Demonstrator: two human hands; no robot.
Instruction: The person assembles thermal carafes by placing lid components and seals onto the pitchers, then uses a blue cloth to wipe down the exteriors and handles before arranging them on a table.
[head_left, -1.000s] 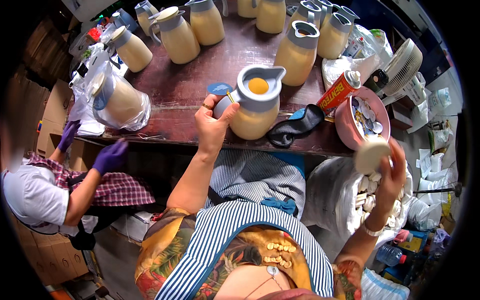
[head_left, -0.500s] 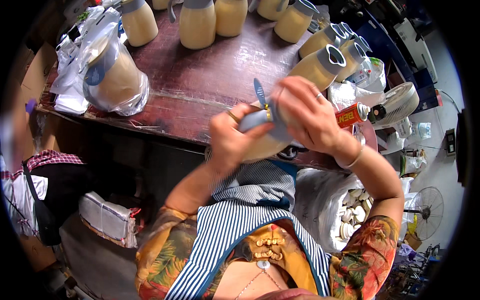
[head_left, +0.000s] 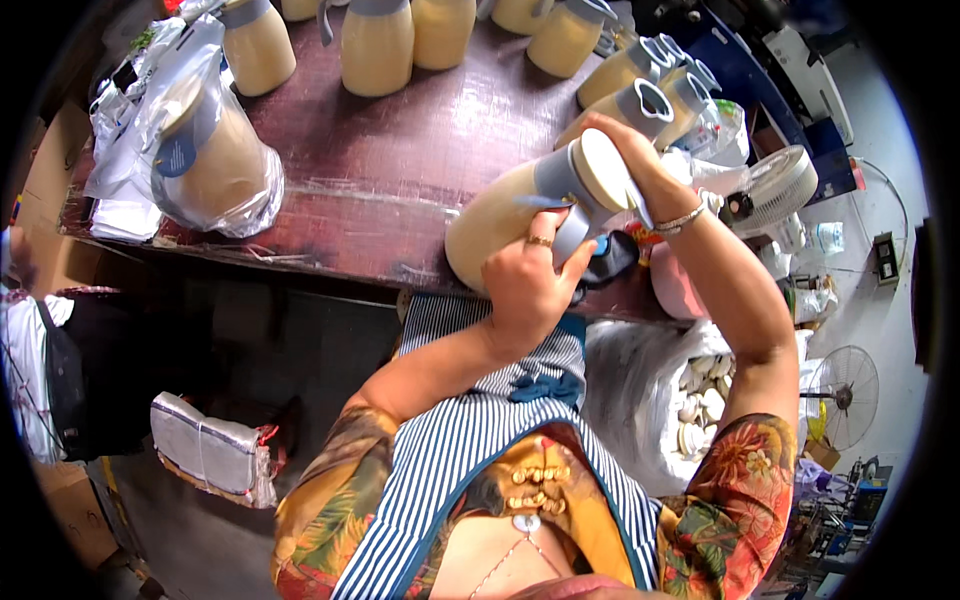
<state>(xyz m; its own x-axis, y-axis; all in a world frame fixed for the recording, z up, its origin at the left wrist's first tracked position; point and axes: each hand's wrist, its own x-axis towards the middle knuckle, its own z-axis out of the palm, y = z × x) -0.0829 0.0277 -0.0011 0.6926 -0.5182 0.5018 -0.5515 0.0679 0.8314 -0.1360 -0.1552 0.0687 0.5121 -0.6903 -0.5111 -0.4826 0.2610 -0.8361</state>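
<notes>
A cream vacuum jug (head_left: pixel 490 225) with a grey collar and a pale lid (head_left: pixel 604 170) is tilted over the table's near edge, its base toward the left and its top toward the right. My left hand (head_left: pixel 528 265) is closed round the grey handle (head_left: pixel 572 236), and a ring shows on one finger. On the far side of the lid, my right hand (head_left: pixel 640 165) curves against the jug's top; some of its fingers are hidden. A blue-grey tag, blurred, hangs by the handle.
Several similar jugs (head_left: pixel 377 50) stand along the table's (head_left: pixel 330 170) far and right sides. A plastic-bagged jug (head_left: pixel 222 165) stands at left. At right are a small white fan (head_left: pixel 780 185) and a black object (head_left: pixel 612 262). Below sits a sack of white lids (head_left: pixel 700 405).
The jug has swung round so its base points left and its lid shows on the right. My right hand has shifted to the lid's far side; my left hand has moved right with the handle.
</notes>
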